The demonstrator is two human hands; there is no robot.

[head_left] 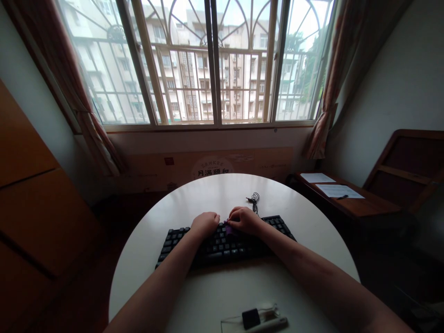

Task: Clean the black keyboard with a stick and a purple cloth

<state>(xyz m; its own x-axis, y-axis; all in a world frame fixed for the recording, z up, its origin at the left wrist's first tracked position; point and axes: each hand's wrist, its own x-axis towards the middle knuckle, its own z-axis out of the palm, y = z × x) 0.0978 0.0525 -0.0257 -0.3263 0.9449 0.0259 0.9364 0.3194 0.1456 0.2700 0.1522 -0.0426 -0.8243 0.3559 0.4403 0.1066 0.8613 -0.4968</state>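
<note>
A black keyboard (176,240) lies across the middle of a round white table (208,194). My left hand (204,223) rests on the keyboard's upper middle with its fingers curled into a loose fist. Just to its right, my right hand (244,218) has its fingers pinched on a small purple object (229,228) that sits on the keys. The two hands nearly touch. The keyboard's black cable (254,201) lies coiled on the table behind the right hand.
A small black block, a white tool and a thin wire (263,317) lie at the table's near edge. A wooden side table with papers (338,190) stands at right, a wooden cabinet (31,194) at left, a barred window (211,64) ahead.
</note>
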